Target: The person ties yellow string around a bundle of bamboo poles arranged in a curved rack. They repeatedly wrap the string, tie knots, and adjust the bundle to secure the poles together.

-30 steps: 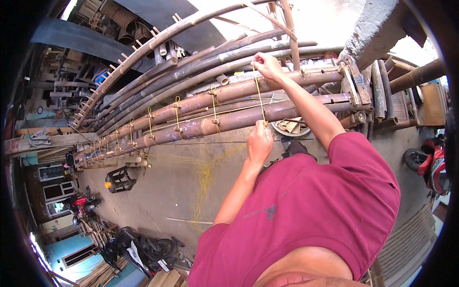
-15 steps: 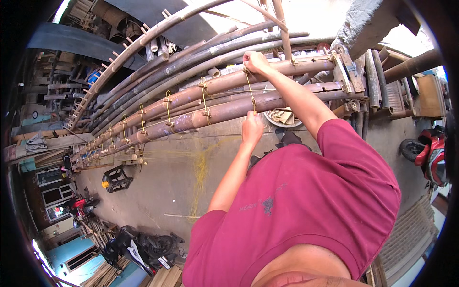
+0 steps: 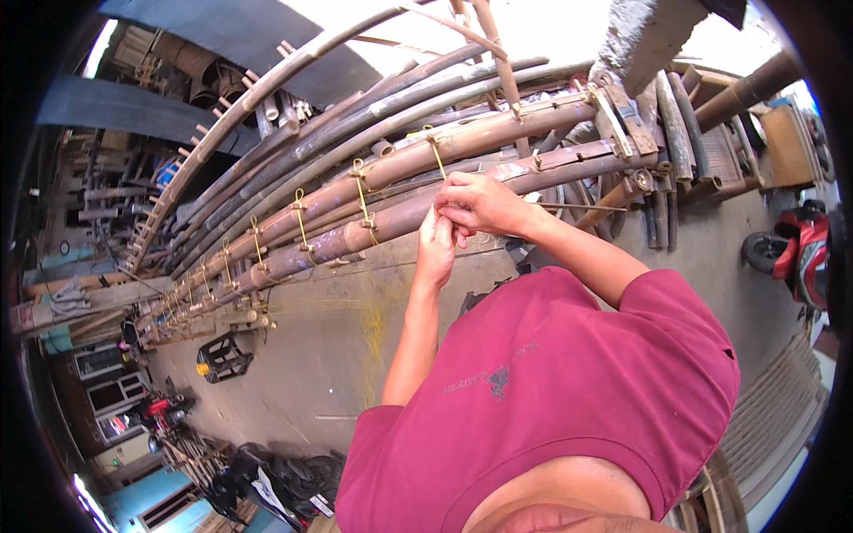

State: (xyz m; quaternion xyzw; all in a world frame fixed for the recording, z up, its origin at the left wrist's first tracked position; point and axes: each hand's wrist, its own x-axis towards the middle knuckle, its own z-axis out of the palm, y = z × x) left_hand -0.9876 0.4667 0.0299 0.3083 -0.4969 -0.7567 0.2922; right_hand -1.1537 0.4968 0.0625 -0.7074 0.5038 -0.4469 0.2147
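Note:
Two long brown bamboo poles run side by side, the far pole and the near pole. Short pegs stick out of both, and loops of yellow string span the gap between them at several places. My left hand is closed in a pinch against the near pole's lower edge. Over it curls my right hand, its fingers bent and meeting the left fingertips where the rightmost string comes down. The string's end inside the fingers is hidden.
A clamped wooden end-piece joins the poles at the right. Dark pipes and bamboo lie behind. Loose yellow string trails on the floor near a black plastic stool. Motorbikes stand left, and a red one at the right.
My right hand has come down from the far pole to the near one and joined my left hand. The left hand has shifted slightly left; the view has turned a little.

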